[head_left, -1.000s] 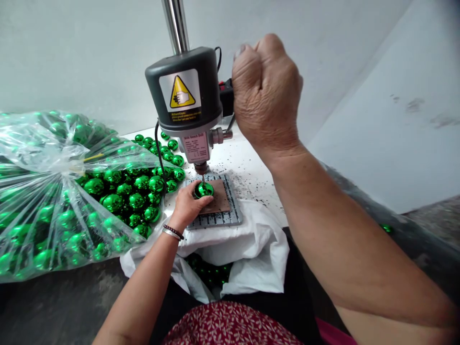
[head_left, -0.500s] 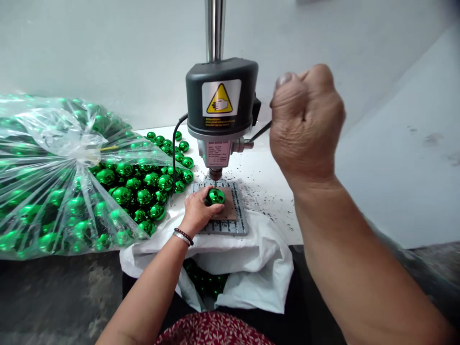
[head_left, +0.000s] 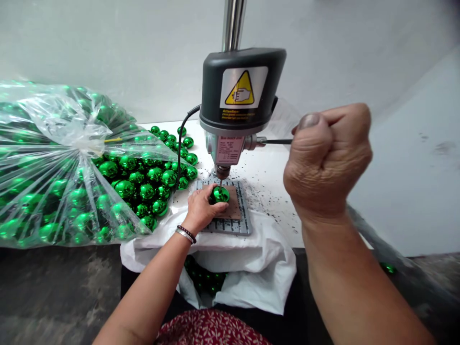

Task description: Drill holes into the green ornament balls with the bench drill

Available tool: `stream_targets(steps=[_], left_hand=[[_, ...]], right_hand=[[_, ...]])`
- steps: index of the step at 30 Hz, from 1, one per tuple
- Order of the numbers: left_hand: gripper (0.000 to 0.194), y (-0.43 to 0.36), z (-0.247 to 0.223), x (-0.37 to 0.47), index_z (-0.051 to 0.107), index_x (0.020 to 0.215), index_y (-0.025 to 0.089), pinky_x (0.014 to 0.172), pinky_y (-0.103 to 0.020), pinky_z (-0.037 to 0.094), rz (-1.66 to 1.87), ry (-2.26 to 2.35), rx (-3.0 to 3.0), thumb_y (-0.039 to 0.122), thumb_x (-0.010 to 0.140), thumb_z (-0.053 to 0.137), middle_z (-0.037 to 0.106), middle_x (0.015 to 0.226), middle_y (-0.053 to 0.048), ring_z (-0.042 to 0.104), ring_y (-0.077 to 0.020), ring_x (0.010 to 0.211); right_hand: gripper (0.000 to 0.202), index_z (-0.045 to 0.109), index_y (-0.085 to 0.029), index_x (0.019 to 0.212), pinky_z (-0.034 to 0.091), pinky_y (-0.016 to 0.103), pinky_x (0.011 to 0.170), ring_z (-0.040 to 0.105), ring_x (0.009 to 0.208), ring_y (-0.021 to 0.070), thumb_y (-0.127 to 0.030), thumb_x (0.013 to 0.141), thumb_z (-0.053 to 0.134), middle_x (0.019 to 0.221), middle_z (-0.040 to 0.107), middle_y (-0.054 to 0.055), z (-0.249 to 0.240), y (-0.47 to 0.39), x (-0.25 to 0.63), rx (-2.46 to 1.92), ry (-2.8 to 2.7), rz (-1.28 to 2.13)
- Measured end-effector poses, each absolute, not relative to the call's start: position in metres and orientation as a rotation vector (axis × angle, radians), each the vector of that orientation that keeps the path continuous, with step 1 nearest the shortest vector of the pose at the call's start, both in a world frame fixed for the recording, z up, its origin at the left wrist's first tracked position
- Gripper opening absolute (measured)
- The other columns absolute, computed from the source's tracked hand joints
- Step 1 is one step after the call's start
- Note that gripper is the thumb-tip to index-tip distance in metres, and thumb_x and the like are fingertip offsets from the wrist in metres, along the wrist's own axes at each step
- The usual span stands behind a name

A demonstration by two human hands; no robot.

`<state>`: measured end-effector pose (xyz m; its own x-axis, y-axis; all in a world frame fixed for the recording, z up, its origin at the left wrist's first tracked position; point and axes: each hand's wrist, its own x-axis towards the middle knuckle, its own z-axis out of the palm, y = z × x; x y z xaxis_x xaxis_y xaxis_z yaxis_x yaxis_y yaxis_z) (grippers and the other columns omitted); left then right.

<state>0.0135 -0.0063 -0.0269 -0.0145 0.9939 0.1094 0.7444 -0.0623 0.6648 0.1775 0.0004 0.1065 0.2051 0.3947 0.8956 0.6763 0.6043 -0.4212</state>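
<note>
A shiny green ball (head_left: 220,195) is pinched between the thumb and fingers of my left hand (head_left: 203,207). It rests on a brown board (head_left: 233,211) laid over the slotted metal base (head_left: 245,225) of a bench drill (head_left: 242,91). Right above the ball is the drill's chuck (head_left: 223,172), with its thin bit reaching the ball's top; I cannot tell how deep the bit goes. My right hand (head_left: 325,163) is closed in a fist around the drill's feed lever (head_left: 278,142), whose far end is hidden in the fist.
On the left lies a large clear plastic bag (head_left: 82,148) full of green balls, with several loose balls (head_left: 188,142) beside it. Dark shavings dot the white table (head_left: 268,187). A white cloth sack (head_left: 258,258) with green balls inside hangs at the front edge. A black cable (head_left: 179,143) runs from the drill.
My right hand has come down with the lever, and the chuck and bit sit closer to the ball. My left hand keeps its hold. The view has shifted slightly.
</note>
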Motion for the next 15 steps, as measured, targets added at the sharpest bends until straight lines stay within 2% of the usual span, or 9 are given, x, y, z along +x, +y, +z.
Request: stream_targets(steps=[8, 15], left_hand=[[0.056, -0.008, -0.025, 0.013, 0.062, 0.127, 0.025, 0.091, -0.038, 0.044, 0.754, 1.841, 1.867, 0.041, 0.074, 0.073, 0.071, 0.1, -0.005, 0.06, -0.0274, 0.102], [0.058, -0.007, -0.026, 0.012, 0.061, 0.128, 0.026, 0.093, -0.038, 0.044, 0.747, 1.841, 1.854, 0.043, 0.074, 0.074, 0.07, 0.107, -0.005, 0.06, -0.0264, 0.103]], right_hand=[[0.032, 0.051, -0.012, 0.081, 0.034, 0.014, 0.065, 0.044, 0.065, -0.002, -0.036, 0.096, 0.037, 0.071, 0.051, -0.003, 0.099, -0.003, 0.179, -1.017, -1.415, -0.349], [0.031, 0.051, -0.012, 0.082, 0.036, 0.016, 0.068, 0.049, 0.069, 0.0009, -0.037, 0.096, 0.038, 0.073, 0.054, -0.001, 0.08, -0.002, 0.18, -1.009, -1.356, -0.393]])
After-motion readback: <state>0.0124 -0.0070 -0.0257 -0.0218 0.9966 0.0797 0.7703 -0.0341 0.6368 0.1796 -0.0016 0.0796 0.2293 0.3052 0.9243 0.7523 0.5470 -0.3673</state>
